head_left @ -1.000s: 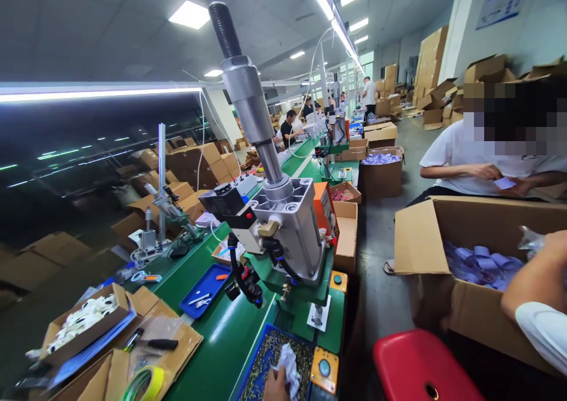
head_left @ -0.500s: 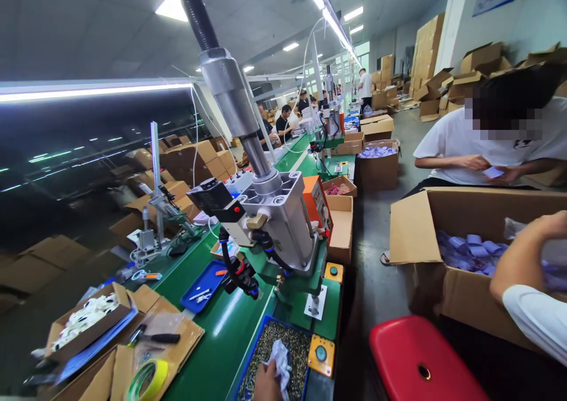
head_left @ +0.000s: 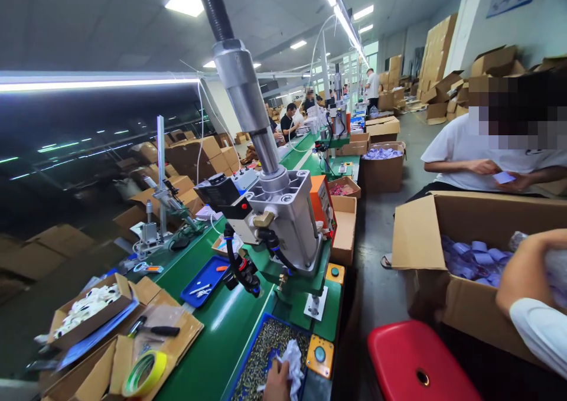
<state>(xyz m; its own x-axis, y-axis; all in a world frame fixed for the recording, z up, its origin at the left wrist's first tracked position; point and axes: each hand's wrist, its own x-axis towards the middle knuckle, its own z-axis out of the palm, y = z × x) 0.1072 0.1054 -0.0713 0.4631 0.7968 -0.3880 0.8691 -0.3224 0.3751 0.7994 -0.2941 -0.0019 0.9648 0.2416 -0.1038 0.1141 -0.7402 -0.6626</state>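
Note:
Low in the frame, my left hand (head_left: 277, 382) pinches a crumpled white cloth (head_left: 292, 362) over a blue tray (head_left: 269, 358) of small dark, brass-coloured metal parts. Bare blue tray bottom shows beside the fingers. Just right of the tray is a yellow box with a green push button (head_left: 319, 354). Above it stands a large metal press (head_left: 290, 224), over a small white plate (head_left: 316, 304). My right hand does not show. At the right edge is a bent arm (head_left: 527, 271) in a white sleeve, its hand outside the frame; whose it is, I cannot tell.
A red stool (head_left: 411, 359) stands at lower right, below an open carton (head_left: 469, 300) of pale purple pieces. A co-worker (head_left: 478, 153) sits behind that carton, holding a small pale piece. Yellow-green tape (head_left: 146, 372) and a hammer (head_left: 162, 331) lie on cardboard at left.
My left hand and the white cloth have shifted slightly right over the tray, baring a patch of blue bottom. The whole view has shifted a little.

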